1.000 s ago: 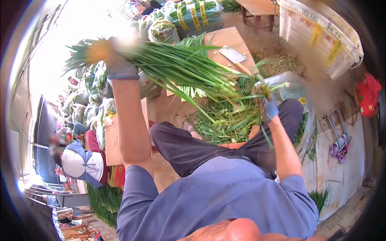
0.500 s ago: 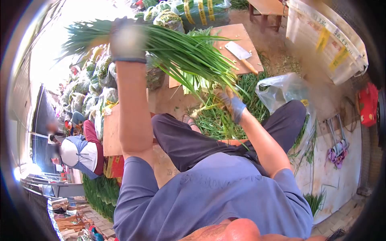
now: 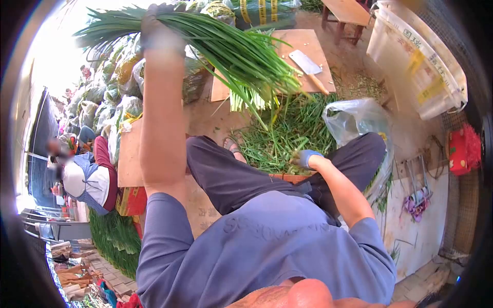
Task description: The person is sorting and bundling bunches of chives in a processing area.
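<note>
My left hand (image 3: 156, 38), in a dark glove, is raised at the upper left and closed around a big bunch of garlic chives (image 3: 221, 43). The leaf tips fan out to the left, while the pale cut ends hang towards the right, with a few stalks drooping lower. Low between my knees is my right hand (image 3: 307, 158), in a blue-grey glove, its fingers curled close over a heap of loose green leaves (image 3: 277, 133). What those fingers hold, I cannot tell. Beyond the heap, a cleaver (image 3: 305, 62) with a wooden handle lies on a wooden board (image 3: 308, 41).
More pale-stemmed chives (image 3: 251, 100) lie at the board's near edge. A clear plastic bag (image 3: 354, 115) is beside my right knee. At the upper right stands a large white container (image 3: 411, 56). Stuffed bags (image 3: 97, 113) line the left, where another person (image 3: 92, 177) bends.
My right hand has dropped from the bunch's cut ends to the leaf heap near my lap. My left hand has lifted the bunch slightly higher.
</note>
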`<state>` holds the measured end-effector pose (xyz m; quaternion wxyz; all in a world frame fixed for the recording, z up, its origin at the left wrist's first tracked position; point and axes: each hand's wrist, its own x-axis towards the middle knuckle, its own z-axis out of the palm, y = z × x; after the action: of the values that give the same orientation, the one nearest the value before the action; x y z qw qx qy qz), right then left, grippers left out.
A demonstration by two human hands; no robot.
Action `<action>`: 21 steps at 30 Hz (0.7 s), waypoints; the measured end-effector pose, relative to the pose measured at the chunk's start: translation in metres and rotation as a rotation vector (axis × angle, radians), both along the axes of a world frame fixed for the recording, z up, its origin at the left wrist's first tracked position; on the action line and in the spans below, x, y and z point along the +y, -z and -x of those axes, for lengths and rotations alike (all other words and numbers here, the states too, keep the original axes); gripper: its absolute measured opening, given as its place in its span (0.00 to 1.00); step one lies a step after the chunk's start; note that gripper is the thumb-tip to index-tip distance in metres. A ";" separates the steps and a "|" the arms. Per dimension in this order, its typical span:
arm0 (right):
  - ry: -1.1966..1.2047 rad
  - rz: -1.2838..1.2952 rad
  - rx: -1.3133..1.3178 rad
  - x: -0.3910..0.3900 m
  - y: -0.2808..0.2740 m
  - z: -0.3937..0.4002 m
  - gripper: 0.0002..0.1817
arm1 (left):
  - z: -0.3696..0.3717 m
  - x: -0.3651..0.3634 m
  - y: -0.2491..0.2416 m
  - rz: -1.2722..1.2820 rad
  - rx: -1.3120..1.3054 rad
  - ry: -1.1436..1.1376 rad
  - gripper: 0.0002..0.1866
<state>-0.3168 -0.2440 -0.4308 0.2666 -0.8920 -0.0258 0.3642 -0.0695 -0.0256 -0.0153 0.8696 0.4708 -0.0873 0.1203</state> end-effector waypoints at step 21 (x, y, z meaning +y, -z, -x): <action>1.042 -1.074 -0.548 0.025 -0.028 -0.020 0.15 | -0.045 0.055 0.034 0.096 0.068 -0.059 0.17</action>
<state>-0.2967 -0.2186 -0.4026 0.7801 -0.5967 0.1581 -0.1017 -0.0246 0.0297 -0.0494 0.8899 0.4345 -0.0377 0.1339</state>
